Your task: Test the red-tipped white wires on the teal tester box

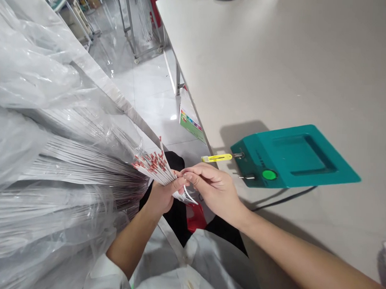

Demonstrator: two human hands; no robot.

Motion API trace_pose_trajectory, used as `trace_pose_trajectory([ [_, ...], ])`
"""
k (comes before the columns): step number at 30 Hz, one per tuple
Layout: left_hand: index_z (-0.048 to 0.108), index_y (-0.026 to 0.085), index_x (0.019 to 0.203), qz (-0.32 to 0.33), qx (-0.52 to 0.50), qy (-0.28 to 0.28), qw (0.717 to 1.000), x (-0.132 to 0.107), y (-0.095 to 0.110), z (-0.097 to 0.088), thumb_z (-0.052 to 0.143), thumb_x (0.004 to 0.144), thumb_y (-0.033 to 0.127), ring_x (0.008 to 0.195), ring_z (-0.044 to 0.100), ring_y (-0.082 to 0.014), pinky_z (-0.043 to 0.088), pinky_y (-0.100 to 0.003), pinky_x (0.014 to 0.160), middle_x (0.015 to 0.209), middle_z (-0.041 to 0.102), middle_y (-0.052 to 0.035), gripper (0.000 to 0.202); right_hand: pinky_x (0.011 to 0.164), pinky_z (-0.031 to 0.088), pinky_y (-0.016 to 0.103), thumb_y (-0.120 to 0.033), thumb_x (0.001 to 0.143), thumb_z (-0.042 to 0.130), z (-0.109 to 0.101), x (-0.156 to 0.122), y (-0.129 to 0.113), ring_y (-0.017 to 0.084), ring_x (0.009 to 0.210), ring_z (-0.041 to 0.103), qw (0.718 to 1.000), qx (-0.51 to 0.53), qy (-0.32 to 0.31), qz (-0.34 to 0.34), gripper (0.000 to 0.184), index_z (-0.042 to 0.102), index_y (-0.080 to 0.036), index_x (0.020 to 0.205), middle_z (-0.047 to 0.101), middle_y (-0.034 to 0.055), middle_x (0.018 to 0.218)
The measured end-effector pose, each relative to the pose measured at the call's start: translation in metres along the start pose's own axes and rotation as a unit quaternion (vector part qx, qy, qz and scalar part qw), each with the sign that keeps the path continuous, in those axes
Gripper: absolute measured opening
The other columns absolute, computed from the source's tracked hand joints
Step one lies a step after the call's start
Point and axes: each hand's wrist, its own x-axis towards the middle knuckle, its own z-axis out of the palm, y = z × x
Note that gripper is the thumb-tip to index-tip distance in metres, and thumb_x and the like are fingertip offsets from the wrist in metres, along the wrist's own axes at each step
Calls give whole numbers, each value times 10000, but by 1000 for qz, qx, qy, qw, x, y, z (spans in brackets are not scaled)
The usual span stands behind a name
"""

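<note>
A bundle of thin white wires (161, 174) with reddish tips sits in my left hand (165, 193), whose fingers are closed round it. The tips fan out up and to the left, and a few strands curve out below on the right. My right hand (215, 186) meets the left at the bundle, thumb and forefinger pinched together at a white strand. The exact spot of that pinch is partly covered by the fingers. To the right, a teal device (294, 157) with a green button (269, 175) and metal posts lies on the table.
A yellow tag-like piece (217, 158) sticks out from the device over the edge of the grey table (263, 79). At left, many white wires (83, 161) lie in clear plastic wrapping (38, 82). A printed carton (190, 119) stands below the table, and a wheeled rack (134, 35) farther back.
</note>
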Motion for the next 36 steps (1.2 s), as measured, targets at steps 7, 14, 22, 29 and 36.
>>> trace_pose_trajectory([
  [7, 612, 139, 624, 20, 152, 4, 988, -8, 9, 2, 628, 734, 318, 494, 418, -83, 333, -245, 529, 478, 464, 33, 211, 621, 478, 264, -130, 825, 489, -13, -1, 4, 146, 698, 581, 936, -272, -35, -219, 148, 636, -137, 841, 641, 84, 778],
  [14, 625, 148, 669, -3, 38, 17, 999, -7, 6, -3, 693, 648, 323, 464, 447, -75, 354, -237, 507, 522, 557, 20, 190, 613, 461, 233, -150, 840, 482, -11, 2, -6, 108, 652, 566, 986, -114, -75, -100, 193, 645, -181, 740, 640, 27, 704],
  [22, 641, 149, 713, -7, -8, 9, 1000, -7, 7, -12, 717, 633, 320, 449, 440, -56, 347, -223, 484, 607, 619, 2, 203, 567, 468, 256, -261, 843, 499, -4, -4, -4, 109, 604, 568, 996, -84, -14, 0, 186, 636, -167, 926, 645, 59, 831],
  [29, 636, 137, 672, 11, 94, -19, 995, -11, 3, -10, 637, 721, 327, 499, 442, -90, 350, -248, 529, 496, 502, 19, 196, 603, 481, 232, -207, 841, 510, -8, 2, -7, 120, 676, 597, 983, -129, -76, -104, 149, 646, -184, 784, 643, 37, 732],
  [36, 478, 152, 509, 6, 145, 23, 989, -12, 13, 14, 567, 712, 174, 534, 413, -82, 335, -232, 528, 523, 447, 25, 223, 557, 400, 298, -148, 830, 427, -21, 5, -9, 151, 607, 556, 794, -504, -103, -325, 224, 636, -160, 749, 637, 64, 721],
])
